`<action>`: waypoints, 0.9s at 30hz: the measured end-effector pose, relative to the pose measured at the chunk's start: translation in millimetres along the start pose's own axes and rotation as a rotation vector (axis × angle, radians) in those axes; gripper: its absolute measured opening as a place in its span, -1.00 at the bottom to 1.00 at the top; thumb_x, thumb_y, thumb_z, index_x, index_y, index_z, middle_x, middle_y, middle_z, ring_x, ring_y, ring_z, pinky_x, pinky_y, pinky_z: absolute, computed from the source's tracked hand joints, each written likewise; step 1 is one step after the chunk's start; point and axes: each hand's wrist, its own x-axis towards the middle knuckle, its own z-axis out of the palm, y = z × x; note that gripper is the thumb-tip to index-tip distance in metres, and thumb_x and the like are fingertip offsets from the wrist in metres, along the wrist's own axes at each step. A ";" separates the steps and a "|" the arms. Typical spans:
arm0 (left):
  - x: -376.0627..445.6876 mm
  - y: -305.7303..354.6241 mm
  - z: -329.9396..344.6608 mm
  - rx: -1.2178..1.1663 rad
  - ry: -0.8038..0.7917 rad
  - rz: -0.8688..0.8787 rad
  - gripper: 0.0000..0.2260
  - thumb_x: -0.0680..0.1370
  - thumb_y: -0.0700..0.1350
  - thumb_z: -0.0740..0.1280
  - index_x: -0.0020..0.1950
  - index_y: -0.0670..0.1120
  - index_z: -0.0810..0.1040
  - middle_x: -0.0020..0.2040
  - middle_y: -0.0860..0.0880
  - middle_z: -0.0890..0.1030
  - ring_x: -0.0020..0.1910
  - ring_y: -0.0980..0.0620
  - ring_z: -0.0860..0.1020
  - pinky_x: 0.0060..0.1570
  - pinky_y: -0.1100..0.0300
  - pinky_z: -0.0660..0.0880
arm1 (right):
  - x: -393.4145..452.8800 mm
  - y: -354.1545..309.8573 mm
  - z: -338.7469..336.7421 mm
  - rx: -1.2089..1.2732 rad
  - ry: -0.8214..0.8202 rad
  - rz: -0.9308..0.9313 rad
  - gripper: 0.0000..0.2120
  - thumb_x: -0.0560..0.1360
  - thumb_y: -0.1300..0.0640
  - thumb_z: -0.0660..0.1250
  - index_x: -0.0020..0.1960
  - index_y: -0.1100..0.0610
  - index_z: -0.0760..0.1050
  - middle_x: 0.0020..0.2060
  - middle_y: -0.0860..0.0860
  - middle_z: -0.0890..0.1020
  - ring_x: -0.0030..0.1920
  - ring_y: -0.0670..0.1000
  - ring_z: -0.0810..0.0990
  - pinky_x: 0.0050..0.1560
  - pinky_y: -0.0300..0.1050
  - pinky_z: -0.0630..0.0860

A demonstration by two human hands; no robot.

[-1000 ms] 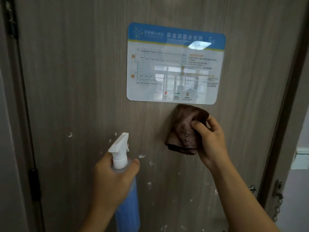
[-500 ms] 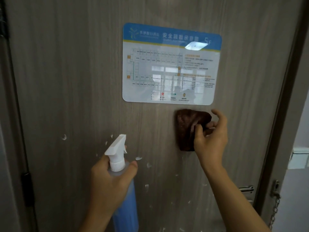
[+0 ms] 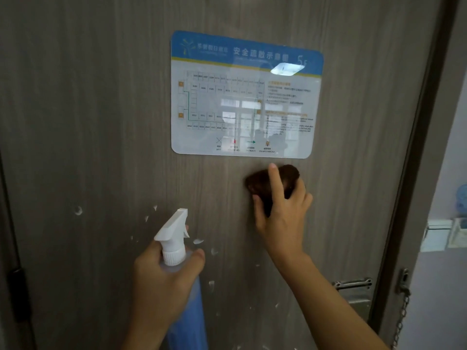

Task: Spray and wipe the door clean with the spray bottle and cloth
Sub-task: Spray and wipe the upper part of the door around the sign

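Head view, looking forward and slightly down at a grey wood-grain door [image 3: 88, 122] filling most of the frame

Blue-and-white evacuation plan sign [image 3: 246, 94] fixed to the door's upper middle, glossy, reflecting a window

Right hand [image 3: 280, 210] just below the sign's lower edge, pressing a bunched dark brown cloth [image 3: 288, 175] flat against the door; index finger straight across the cloth, thumb and remaining fingers curled round its edges

Left hand [image 3: 164, 281] lower and nearer the camera, wrapped round the neck of a blue spray bottle [image 3: 185, 306] with white trigger head [image 3: 174, 231], nozzle aimed towards the door; finger on the trigger not clearly visible

Scattered white flecks [image 3: 198, 241] on the door around and below the bottle, apart from the cloth, not yet wiped

Metal door handle [image 3: 353, 284] and security chain [image 3: 401, 317] at lower right, beside the dark door frame [image 3: 429, 147]

Cloth likely soft, light and limp, best held bunched under a flat palm; bottle likely rigid plastic, fairly heavy with liquid, possibly slippery if wet, best gripped at the neck under the trigger
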 end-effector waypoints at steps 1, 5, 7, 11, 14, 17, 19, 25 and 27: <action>-0.4 1.4 3.0 -0.014 -0.005 -0.003 -0.78 0.34 -0.16 0.64 -0.19 -0.10 0.62 -0.28 -0.03 0.69 -0.32 0.07 0.67 -0.29 0.36 0.55 | 0.0 2.0 3.9 -0.050 0.009 -0.044 -0.41 0.61 -0.03 0.38 0.59 -0.05 0.30 0.42 0.35 0.32 0.22 0.34 0.38 0.13 0.22 0.51; -1.1 9.7 13.8 -0.055 -0.016 -0.024 -0.69 0.26 0.12 0.51 -0.20 -0.08 0.61 -0.29 -0.02 0.68 -0.32 0.07 0.67 -0.31 0.35 0.54 | 10.6 30.9 9.7 -0.181 0.069 -0.098 -0.50 0.63 -0.06 0.30 0.55 -0.04 0.39 0.43 0.35 0.35 0.19 0.34 0.40 0.17 0.27 0.44; -0.6 10.4 16.1 -0.064 -0.028 -0.012 -0.68 0.27 0.14 0.48 -0.19 -0.08 0.61 -0.28 -0.02 0.68 -0.30 0.05 0.67 -0.29 0.35 0.55 | 20.6 51.1 4.6 -0.133 0.161 0.103 -0.49 0.64 -0.06 0.28 0.57 -0.06 0.35 0.46 0.34 0.34 0.20 0.35 0.40 0.21 0.26 0.42; 6.2 9.7 20.8 -0.059 -0.023 0.015 -0.68 0.29 0.12 0.48 -0.18 -0.11 0.61 -0.26 -0.06 0.68 -0.27 0.00 0.68 -0.27 0.34 0.57 | 29.3 63.7 4.7 -0.077 0.242 0.377 -0.45 0.66 -0.13 0.17 0.62 -0.12 0.19 0.52 0.32 0.24 0.25 0.32 0.35 0.28 0.27 0.39; 13.3 11.2 25.5 -0.028 -0.009 0.023 -0.66 0.28 0.13 0.48 -0.23 -0.13 0.58 -0.31 -0.07 0.65 -0.34 -0.02 0.65 -0.35 0.30 0.54 | 14.7 47.8 14.3 -0.040 0.196 0.211 -0.47 0.68 -0.11 0.17 0.62 -0.08 0.24 0.45 0.35 0.30 0.19 0.30 0.38 0.21 0.19 0.40; 15.9 13.4 30.4 -0.039 -0.008 0.020 -0.66 0.28 0.13 0.48 -0.24 -0.14 0.57 -0.33 -0.06 0.64 -0.38 0.06 0.63 -0.38 0.31 0.53 | -13.2 46.8 18.3 -0.050 0.066 -0.137 -0.49 0.67 -0.13 0.26 0.58 -0.04 0.36 0.34 0.34 0.41 0.12 0.30 0.45 0.02 0.13 0.52; 15.8 15.0 33.2 -0.047 -0.008 0.016 -0.66 0.27 0.12 0.48 -0.22 -0.14 0.58 -0.32 -0.05 0.65 -0.37 0.11 0.62 -0.35 0.31 0.54 | -16.4 64.3 12.8 -0.105 0.032 -0.280 -0.48 0.65 -0.17 0.31 0.56 -0.06 0.40 0.29 0.30 0.45 0.08 0.26 0.45 -0.02 0.11 0.54; 12.4 15.1 32.7 -0.005 -0.029 0.058 -0.73 0.31 0.01 0.51 -0.19 -0.16 0.59 -0.27 -0.02 0.66 -0.28 0.03 0.66 -0.27 0.35 0.57 | 15.1 100.5 0.4 0.023 0.283 0.331 -0.50 0.64 -0.16 0.26 0.56 -0.12 0.36 0.46 0.31 0.32 0.25 0.31 0.37 0.27 0.25 0.44; 12.4 15.6 32.5 0.003 -0.032 0.055 -0.75 0.32 -0.03 0.52 -0.19 -0.17 0.58 -0.27 -0.03 0.66 -0.28 0.01 0.66 -0.26 0.34 0.57 | 14.8 88.4 6.5 0.065 0.279 0.309 -0.51 0.64 -0.13 0.27 0.55 -0.10 0.38 0.45 0.30 0.32 0.25 0.29 0.35 0.29 0.10 0.38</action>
